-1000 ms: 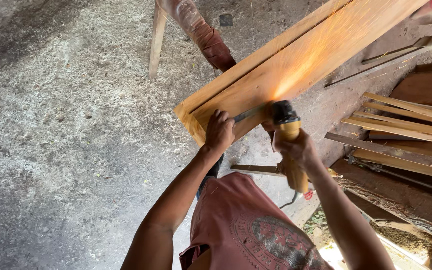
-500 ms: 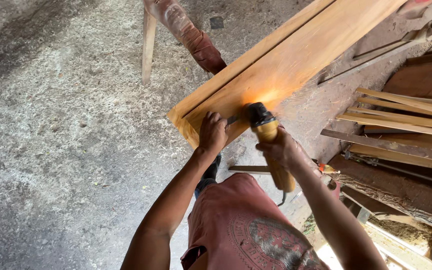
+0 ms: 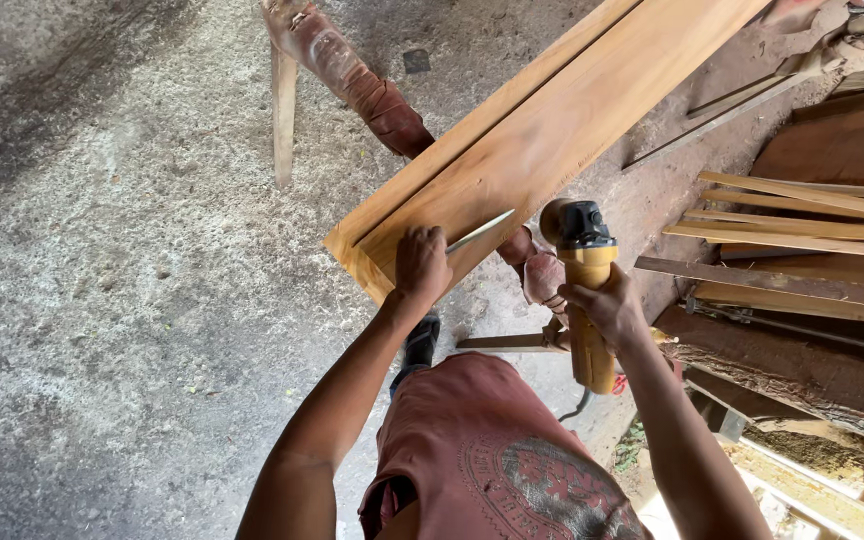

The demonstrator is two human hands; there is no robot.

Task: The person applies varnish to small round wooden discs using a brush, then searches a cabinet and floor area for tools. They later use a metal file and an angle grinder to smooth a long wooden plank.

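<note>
While left hand [image 3: 422, 262] presses plank [image 3: 542, 140] | right hand [image 3: 607, 305] grip holding yellow grinder [image 3: 584, 290]

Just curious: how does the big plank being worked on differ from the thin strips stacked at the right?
The plank is wide and thick; the strips are narrow and thin. The plank rests raised on a trestle, under the left hand; the strips lie untouched in a loose pile. Both are pale sawn wood.

Bright, even daylight; soft shadows on the ground; sharp focus; slight stretching toward the edges.
</note>
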